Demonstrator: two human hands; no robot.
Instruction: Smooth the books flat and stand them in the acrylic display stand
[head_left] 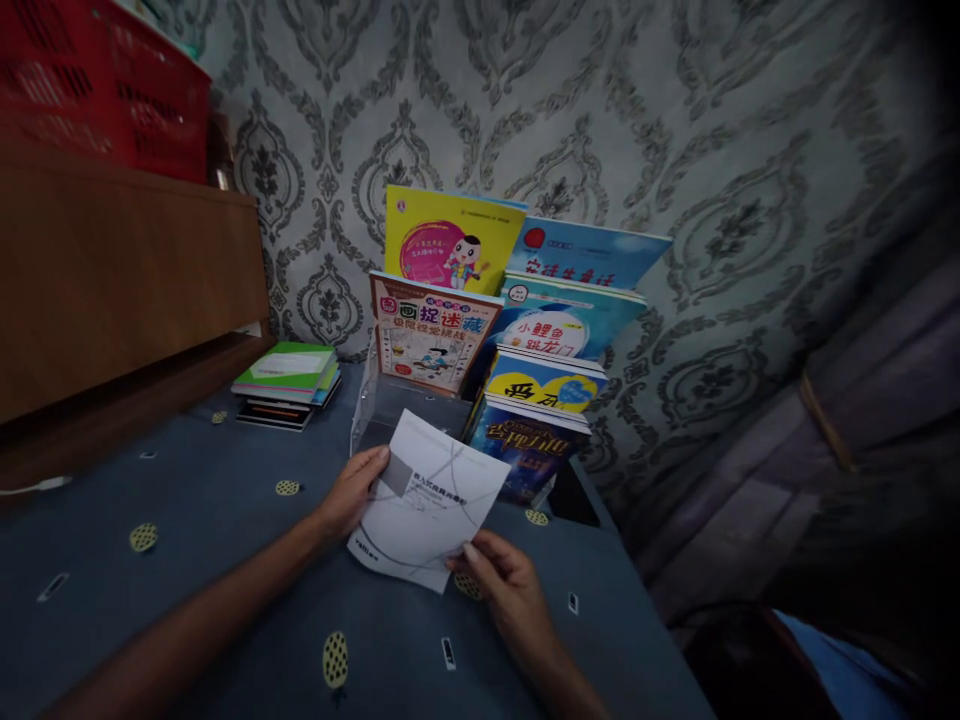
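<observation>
A thin white booklet (427,510) with dark print and a grey square on its cover is held up at a tilt between my hands. My left hand (354,492) pinches its left edge near the top. The lower right corner is gripped by my right hand (504,572), thumb in front. Just behind the booklet stands a clear tiered rack (365,400). Its left column holds a tan picture book (435,340) and a yellow book (450,240). On its right, a dark blue book (525,450) stands in front of several blue ones.
A small stack of books (285,375), green on top, lies left of the rack. The blue patterned cloth (225,590) covers the surface. A wooden cabinet (127,280) with a red basket (150,100) stands at the left, a purple curtain (840,400) hangs at the right.
</observation>
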